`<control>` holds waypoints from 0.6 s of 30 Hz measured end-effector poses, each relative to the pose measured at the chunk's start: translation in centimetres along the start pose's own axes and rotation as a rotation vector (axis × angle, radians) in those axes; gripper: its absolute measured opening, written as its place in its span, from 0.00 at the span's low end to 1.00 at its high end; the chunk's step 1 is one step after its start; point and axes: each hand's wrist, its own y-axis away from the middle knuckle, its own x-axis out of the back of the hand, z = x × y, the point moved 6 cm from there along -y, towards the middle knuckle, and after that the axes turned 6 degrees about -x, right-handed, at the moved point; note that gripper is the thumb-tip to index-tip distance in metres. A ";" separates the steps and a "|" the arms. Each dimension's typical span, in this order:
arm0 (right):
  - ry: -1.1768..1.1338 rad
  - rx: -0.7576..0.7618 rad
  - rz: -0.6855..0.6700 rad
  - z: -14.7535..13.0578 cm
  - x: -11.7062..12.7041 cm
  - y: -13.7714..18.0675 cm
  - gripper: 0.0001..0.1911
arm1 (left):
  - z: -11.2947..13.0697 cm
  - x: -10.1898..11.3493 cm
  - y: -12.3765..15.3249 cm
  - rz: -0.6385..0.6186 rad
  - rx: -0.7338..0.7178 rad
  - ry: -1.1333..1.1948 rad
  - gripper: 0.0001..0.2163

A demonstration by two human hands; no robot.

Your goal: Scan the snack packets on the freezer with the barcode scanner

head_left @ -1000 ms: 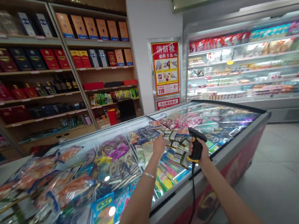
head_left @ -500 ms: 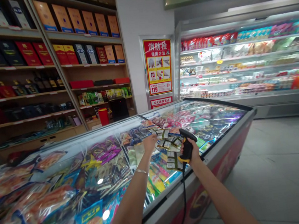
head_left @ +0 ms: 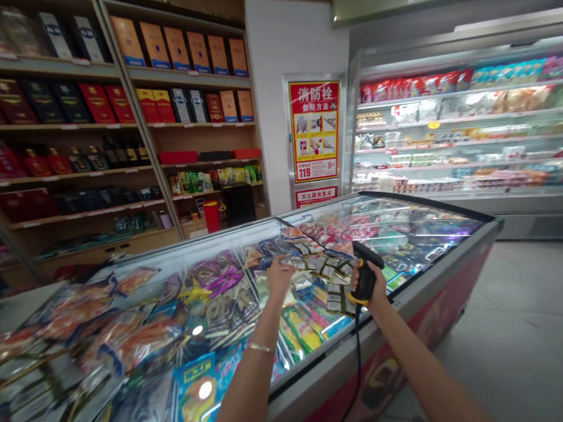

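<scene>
In my right hand is a black and yellow barcode scanner, gripped round its handle, its cord hanging down over the freezer's front edge. My left hand, with a bracelet at the wrist, is over the chest freezer with its fingers stretched out and apart. Beside its fingertips lie several flat packets with white labels and dark green bands. Another such packet lies below the scanner. I see nothing held in the left hand.
The chest freezer holds bagged frozen goods, with yellow-green packs below my left hand and purple bags to the left. Shelves of boxes stand behind. A lit refrigerated display is at the back right; tiled floor lies right.
The view has turned left, so the scene sits further right. My left hand has drawn slightly left, away from the labelled packets, its fingers opening out. The right hand keeps the scanner.
</scene>
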 end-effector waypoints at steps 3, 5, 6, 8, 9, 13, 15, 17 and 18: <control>0.004 0.017 -0.127 0.1 -3.1 1.3 0.12 | 1.0 6.6 2.6 0.070 -0.140 0.030 0.17; 0.004 -0.019 -0.243 1.3 -6.3 2.0 0.12 | 1.5 11.3 3.5 0.140 -0.219 -0.041 0.15; 0.006 -0.053 -0.301 2.4 -8.2 2.3 0.12 | 1.6 13.6 3.7 0.173 -0.251 -0.093 0.15; 0.023 -0.141 -0.406 5.4 -12.1 2.3 0.12 | 1.4 17.5 3.8 0.237 -0.284 -0.197 0.14; 0.043 -0.193 -0.450 7.3 -14.0 2.2 0.13 | 1.0 19.2 3.9 0.268 -0.292 -0.248 0.14; 0.173 -0.405 -0.541 15.3 -20.0 0.9 0.15 | -1.6 23.0 4.0 0.303 -0.306 -0.453 0.15; 0.247 -0.475 -0.548 18.5 -21.4 0.4 0.16 | -3.1 23.7 4.1 0.296 -0.296 -0.502 0.16; 0.313 -0.516 -0.570 20.8 -21.8 0.5 0.16 | -4.1 24.1 4.2 0.307 -0.296 -0.500 0.19; 0.345 -0.529 -0.595 21.5 -21.7 0.8 0.17 | -4.3 24.2 4.3 0.319 -0.303 -0.491 0.21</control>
